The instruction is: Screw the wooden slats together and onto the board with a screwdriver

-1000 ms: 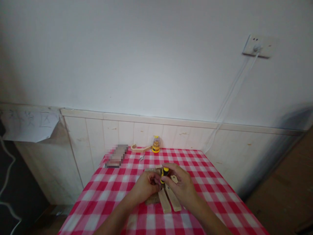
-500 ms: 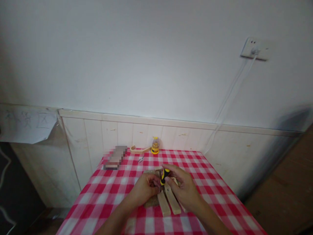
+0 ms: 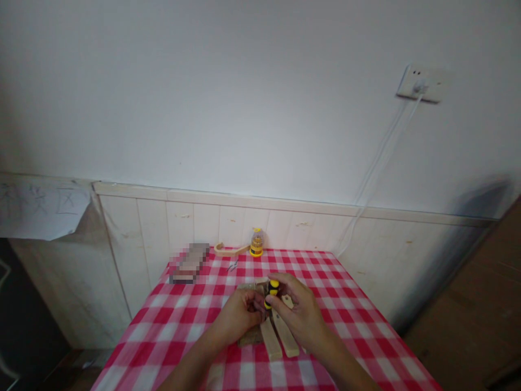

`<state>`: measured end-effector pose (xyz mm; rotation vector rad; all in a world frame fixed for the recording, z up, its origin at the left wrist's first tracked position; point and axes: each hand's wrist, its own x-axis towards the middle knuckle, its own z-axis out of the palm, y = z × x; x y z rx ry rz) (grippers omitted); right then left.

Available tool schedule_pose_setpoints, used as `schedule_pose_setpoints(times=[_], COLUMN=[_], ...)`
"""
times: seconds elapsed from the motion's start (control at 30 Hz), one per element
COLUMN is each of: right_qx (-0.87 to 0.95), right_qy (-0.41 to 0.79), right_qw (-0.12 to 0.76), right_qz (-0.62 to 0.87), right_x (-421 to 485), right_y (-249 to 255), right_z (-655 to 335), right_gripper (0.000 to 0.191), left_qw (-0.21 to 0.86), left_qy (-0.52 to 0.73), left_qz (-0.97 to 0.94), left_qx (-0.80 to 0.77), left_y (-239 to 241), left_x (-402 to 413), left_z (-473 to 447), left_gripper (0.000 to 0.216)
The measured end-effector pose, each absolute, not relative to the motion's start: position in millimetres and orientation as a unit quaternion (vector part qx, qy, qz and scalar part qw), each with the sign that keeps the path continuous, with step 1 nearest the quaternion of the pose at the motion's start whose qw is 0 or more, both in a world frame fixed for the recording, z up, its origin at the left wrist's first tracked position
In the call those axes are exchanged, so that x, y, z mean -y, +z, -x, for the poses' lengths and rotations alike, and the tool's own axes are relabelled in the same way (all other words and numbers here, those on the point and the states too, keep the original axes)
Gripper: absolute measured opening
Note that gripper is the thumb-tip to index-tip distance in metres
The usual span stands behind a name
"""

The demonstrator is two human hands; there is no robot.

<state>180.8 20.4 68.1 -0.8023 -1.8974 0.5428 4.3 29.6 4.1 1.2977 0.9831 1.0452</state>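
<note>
My right hand (image 3: 299,305) is closed around the yellow and black handle of a screwdriver (image 3: 272,292), which stands nearly upright. Close by on its left, my left hand (image 3: 243,310) has its fingers bent together near the screwdriver's lower end; what they hold, if anything, is hidden. Beneath both hands lie several light wooden strips (image 3: 272,341), one with a dark hole showing. A brownish flat piece (image 3: 249,338) sits under them, partly covered by my left hand. The screwdriver's tip cannot be seen.
Under everything is a red and white checked tablecloth (image 3: 183,331). Toward the wall stand a yellow-based bit container (image 3: 256,243), a curved wooden piece (image 3: 230,251), small pliers (image 3: 232,266) and a blurred-out flat object (image 3: 190,264). A socket with a plugged-in cable (image 3: 419,87) is up right.
The screwdriver's handle has turned and tilted slightly in my right hand. My left hand stays in nearly the same place. The whole view has shifted a little.
</note>
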Motion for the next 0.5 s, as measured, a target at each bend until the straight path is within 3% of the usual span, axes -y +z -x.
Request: schedule_pose_setpoints(times=[0.23, 0.5], right_qx=[0.817, 0.774], right_qy=[0.208, 0.262], right_qw=[0.449, 0.473], right_qz=[0.297, 0.330], right_x=[-17.8, -21.8], right_y=[77.7, 66.0], right_z=[-184.8, -187.4], right_gripper=[0.039, 0.037], left_qw=[0.575, 0.571], left_qy=[0.447, 0.458], left_qz=[-0.553, -0.548], left_qx=[-0.405, -0.405], left_y=[2.3, -0.7], left_x=[-30.5, -30.8], left_z=[-3.7, -5.5], left_gripper=[0.016, 0.014])
